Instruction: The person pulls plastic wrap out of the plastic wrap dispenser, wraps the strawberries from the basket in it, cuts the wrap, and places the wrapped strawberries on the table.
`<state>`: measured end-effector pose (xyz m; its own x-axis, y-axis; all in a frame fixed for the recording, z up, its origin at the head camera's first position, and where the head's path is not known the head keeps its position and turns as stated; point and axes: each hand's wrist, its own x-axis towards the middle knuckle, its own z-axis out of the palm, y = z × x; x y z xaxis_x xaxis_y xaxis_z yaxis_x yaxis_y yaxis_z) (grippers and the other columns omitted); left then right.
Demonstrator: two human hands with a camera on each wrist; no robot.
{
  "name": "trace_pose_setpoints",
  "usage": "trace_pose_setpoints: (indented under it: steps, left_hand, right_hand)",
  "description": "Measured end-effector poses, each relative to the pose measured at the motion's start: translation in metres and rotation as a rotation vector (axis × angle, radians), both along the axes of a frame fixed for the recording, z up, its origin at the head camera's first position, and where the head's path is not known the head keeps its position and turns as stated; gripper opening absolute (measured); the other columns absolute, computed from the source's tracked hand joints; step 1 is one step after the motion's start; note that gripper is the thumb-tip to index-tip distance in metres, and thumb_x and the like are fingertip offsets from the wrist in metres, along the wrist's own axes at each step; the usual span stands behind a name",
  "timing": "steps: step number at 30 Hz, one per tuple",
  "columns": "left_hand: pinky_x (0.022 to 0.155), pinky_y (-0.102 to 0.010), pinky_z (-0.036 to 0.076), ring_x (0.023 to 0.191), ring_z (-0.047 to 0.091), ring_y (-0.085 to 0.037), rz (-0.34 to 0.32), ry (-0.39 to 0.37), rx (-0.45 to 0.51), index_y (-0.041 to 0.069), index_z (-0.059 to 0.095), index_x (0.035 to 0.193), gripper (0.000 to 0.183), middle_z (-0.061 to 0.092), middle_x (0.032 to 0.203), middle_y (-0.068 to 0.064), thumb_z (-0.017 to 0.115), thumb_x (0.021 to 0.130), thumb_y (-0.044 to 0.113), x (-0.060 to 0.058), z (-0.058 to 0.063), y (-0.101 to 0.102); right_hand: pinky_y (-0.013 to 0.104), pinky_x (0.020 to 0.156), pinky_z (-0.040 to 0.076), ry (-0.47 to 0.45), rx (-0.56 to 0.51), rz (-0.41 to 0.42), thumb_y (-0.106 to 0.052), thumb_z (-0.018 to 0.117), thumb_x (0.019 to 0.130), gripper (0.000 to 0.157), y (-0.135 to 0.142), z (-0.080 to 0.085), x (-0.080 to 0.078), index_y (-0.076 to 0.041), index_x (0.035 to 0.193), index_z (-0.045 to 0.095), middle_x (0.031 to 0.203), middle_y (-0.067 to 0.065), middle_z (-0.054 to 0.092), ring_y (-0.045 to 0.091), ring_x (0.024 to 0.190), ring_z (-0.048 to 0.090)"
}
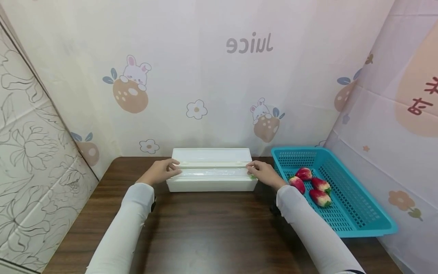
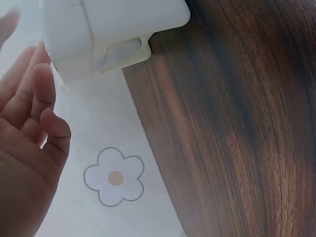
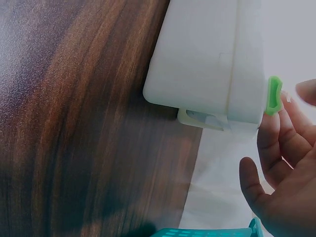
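A white plastic-wrap dispenser (image 1: 212, 186) lies lengthwise near the back edge of the table, its lid (image 1: 212, 154) raised. Clear film shows along the opening, below a pale bar (image 1: 212, 165). At the left end, my left hand (image 1: 160, 171) has its fingers by the bar's end, thumb and forefinger apart. My right hand (image 1: 265, 173) is at the other end, fingertips over the rim. Its fingers are beside a small green slider (image 3: 274, 95), with the thumb separate from them. Whether either hand touches the film is unclear.
To the right stands a turquoise plastic basket (image 1: 362, 190) with several red strawberry-like fruits (image 1: 320, 198) in it. The dark wooden table (image 1: 205, 228) meets a patterned wall covering (image 1: 205, 76) right behind the dispenser. Another covered wall rises on each side.
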<state>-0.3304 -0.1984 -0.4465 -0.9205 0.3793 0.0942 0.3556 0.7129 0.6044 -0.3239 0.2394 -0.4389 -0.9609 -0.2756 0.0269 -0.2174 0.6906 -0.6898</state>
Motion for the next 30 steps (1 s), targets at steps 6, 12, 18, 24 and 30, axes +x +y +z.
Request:
trace_pose_setpoints:
  steps: [6,12,18,24,30]
  left_hand:
    - [0.08,-0.04,0.056,0.094,0.067,-0.022,0.025,0.015,-0.014,0.01,0.078,0.106,0.018,0.074,0.103,-0.004,0.073,0.094,0.023,0.002,0.0,0.001]
    - [0.078,-0.04,0.055,0.087,0.066,-0.018,0.013,0.112,-0.001,0.014,0.079,0.099,0.011,0.075,0.097,0.001,0.071,0.095,0.022,0.002,-0.004,0.001]
    - [0.079,-0.041,0.056,0.089,0.069,-0.017,0.03,0.139,0.066,0.017,0.079,0.101,0.012,0.075,0.097,0.004,0.071,0.096,0.024,0.003,-0.006,-0.003]
    - [0.08,-0.042,0.057,0.09,0.069,-0.017,0.04,0.133,0.104,0.021,0.079,0.1,0.012,0.075,0.098,0.006,0.07,0.096,0.027,0.002,-0.007,-0.006]
    - [0.081,-0.042,0.057,0.09,0.069,-0.015,0.052,0.153,0.132,0.021,0.079,0.099,0.009,0.075,0.096,0.007,0.071,0.095,0.025,0.004,-0.004,-0.005]
  right_hand:
    - [0.043,0.083,0.054,0.055,0.083,0.01,-0.031,0.069,0.096,0.03,-0.002,-0.001,-0.002,-0.009,0.116,0.074,0.109,0.008,0.071,0.025,0.098,0.06]
    - [0.043,0.082,0.052,0.079,0.111,-0.006,-0.03,0.067,0.098,0.024,-0.001,-0.002,-0.002,-0.011,0.108,0.077,0.109,0.008,0.071,0.025,0.093,0.058]
    - [0.049,0.091,0.052,0.056,0.074,-0.004,-0.037,0.064,0.099,0.03,0.0,0.004,-0.001,-0.012,0.112,0.075,0.12,0.012,0.069,0.027,0.1,0.059]
    - [0.054,0.096,0.049,0.033,0.057,-0.007,-0.039,0.063,0.099,0.032,0.0,0.008,0.0,-0.012,0.112,0.075,0.123,0.013,0.068,0.03,0.106,0.06]
    - [0.048,0.088,0.052,0.034,0.048,0.0,-0.042,0.06,0.1,0.033,0.001,0.012,0.001,-0.013,0.108,0.075,0.104,0.008,0.071,0.027,0.095,0.061]
